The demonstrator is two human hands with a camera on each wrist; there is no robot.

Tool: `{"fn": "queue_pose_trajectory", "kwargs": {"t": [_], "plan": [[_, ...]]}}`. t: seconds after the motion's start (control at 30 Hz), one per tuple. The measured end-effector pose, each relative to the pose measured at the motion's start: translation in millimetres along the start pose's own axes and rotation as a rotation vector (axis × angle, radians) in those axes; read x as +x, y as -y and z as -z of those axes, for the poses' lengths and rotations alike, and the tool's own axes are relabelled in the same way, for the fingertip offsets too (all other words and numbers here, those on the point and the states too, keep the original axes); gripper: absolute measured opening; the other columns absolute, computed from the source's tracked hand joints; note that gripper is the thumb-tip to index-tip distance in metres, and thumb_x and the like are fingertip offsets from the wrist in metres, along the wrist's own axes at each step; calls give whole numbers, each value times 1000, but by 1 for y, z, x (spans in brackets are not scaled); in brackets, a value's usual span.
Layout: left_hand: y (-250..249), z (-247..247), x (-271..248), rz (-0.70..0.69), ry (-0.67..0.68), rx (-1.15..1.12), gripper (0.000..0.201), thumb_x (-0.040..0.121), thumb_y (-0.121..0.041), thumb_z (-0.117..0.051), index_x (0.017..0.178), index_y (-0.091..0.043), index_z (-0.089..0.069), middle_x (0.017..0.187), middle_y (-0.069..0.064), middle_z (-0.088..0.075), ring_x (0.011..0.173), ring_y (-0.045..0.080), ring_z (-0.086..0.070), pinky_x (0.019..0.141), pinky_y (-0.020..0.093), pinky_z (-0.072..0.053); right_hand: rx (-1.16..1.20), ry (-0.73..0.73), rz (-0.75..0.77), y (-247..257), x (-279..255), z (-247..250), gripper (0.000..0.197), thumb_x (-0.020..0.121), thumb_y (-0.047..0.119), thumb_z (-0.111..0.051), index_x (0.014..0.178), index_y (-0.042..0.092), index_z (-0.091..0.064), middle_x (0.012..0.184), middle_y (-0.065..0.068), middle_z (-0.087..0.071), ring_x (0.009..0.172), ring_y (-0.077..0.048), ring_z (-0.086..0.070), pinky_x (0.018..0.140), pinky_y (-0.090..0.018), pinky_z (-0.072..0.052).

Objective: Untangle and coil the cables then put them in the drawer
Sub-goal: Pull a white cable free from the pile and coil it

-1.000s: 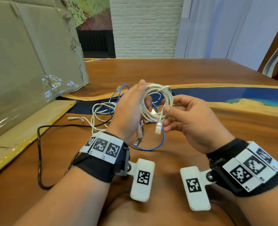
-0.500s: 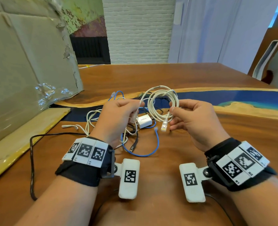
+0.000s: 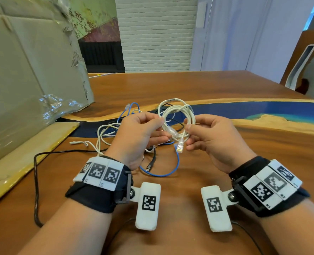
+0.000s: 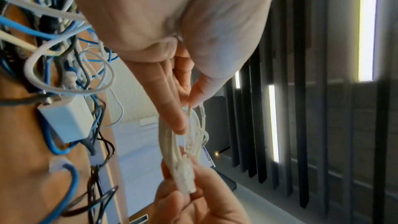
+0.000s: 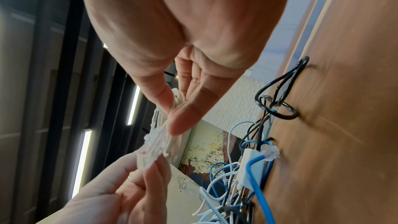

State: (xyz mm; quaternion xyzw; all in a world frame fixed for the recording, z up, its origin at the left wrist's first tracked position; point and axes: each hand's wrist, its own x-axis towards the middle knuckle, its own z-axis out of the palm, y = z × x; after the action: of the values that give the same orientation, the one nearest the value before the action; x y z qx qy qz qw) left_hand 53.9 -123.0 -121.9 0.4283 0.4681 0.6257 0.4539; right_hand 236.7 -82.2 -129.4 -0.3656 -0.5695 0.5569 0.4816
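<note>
A white network cable is wound into a coil and held above the wooden table between both hands. My left hand pinches the coil's left side with thumb and forefinger. My right hand pinches the right side, and a clear plug hangs below its fingers. The right wrist view shows that thumb and finger squeezing the strands. Under the hands lies a tangle: a blue cable, thin white cables, a black cable and a white adapter. No drawer is in view.
A large cardboard box stands at the left, with a flat cardboard flap on the table beside it. A blue resin strip crosses the tabletop. A chair stands at the far right.
My left hand slipped out of the coil, dropped toward the tangle, then came back up to pinch the coil's left side. The right hand kept its hold throughout.
</note>
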Motion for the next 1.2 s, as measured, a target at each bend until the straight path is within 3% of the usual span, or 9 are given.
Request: {"fn": "queue_pose_trajectory", "kwargs": {"t": [0.17, 0.43, 0.53, 0.6, 0.67, 0.77, 0.97, 1.1, 1.2], "plan": [[-1, 1, 0, -133, -49, 46, 5, 92, -11, -72, 87, -11, -74, 69, -1, -62, 54, 10, -43, 50, 22, -37, 25, 54, -10, 6, -4, 0, 15, 93, -2, -67, 107, -1, -70, 74, -16, -67, 57, -22, -62, 53, -26, -56], [1, -1, -2, -307, -31, 73, 13, 87, 4, -74, 90, -8, -69, 77, -3, -71, 72, 12, -68, 69, 24, -54, 157, 113, -34, 12, -8, -3, 14, 94, -2, -63, 107, -1, -68, 71, -13, -68, 53, -17, -61, 50, -23, -56], [2, -4, -4, -284, 8, 43, 19, 88, 6, -70, 89, -11, -62, 96, 19, -70, 89, 33, -75, 72, 36, -59, 186, 132, -38, 14, -9, -4, 15, 94, -1, -63, 108, -2, -67, 73, -12, -69, 52, -16, -61, 50, -22, -56], [2, -8, -7, -214, 70, -39, 21, 96, 9, -57, 89, -10, -51, 103, 28, -66, 83, 34, -75, 64, 32, -58, 204, 147, -44, 14, -10, -6, 15, 93, 0, -63, 108, -1, -65, 80, -14, -74, 52, -15, -60, 50, -21, -55], [2, -11, -8, -152, 111, -101, 21, 100, 7, -50, 91, -12, -46, 107, 23, -67, 71, 26, -72, 60, 31, -56, 222, 147, -46, 16, -10, -5, 15, 93, 1, -63, 107, 0, -65, 89, -19, -75, 52, -15, -61, 50, -22, -55], [4, -10, -6, -106, 142, -153, 18, 95, -4, -59, 95, -18, -48, 92, 14, -58, 69, 24, -57, 61, 34, -49, 223, 137, -31, 16, -9, -4, 13, 93, 0, -63, 106, 2, -67, 74, -14, -70, 52, -15, -61, 50, -22, -55], [0, -4, -5, -30, 161, -162, 22, 95, -18, -48, 114, -16, -60, 77, 5, -49, 59, 14, -41, 58, 29, -33, 263, 120, -34, 17, -10, -6, 11, 94, -1, -61, 103, 3, -67, 68, -10, -65, 51, -14, -59, 48, -20, -53], [-2, 6, 1, 12, 71, 5, 29, 98, -18, -48, 88, -10, -75, 66, 0, -38, 57, 14, -28, 59, 32, -20, 334, 46, -37, 26, -6, 8, 12, 95, 1, -58, 103, 5, -66, 64, -2, -64, 50, -10, -57, 47, -17, -52], [-1, 4, 4, -18, 17, 43, 34, 105, -14, -48, 84, -13, -75, 68, -2, -46, 61, 13, -39, 63, 32, -28, 311, 40, -42, 25, -4, 8, 11, 94, 1, -60, 103, 5, -66, 66, -3, -67, 52, -11, -60, 49, -18, -55]]}}
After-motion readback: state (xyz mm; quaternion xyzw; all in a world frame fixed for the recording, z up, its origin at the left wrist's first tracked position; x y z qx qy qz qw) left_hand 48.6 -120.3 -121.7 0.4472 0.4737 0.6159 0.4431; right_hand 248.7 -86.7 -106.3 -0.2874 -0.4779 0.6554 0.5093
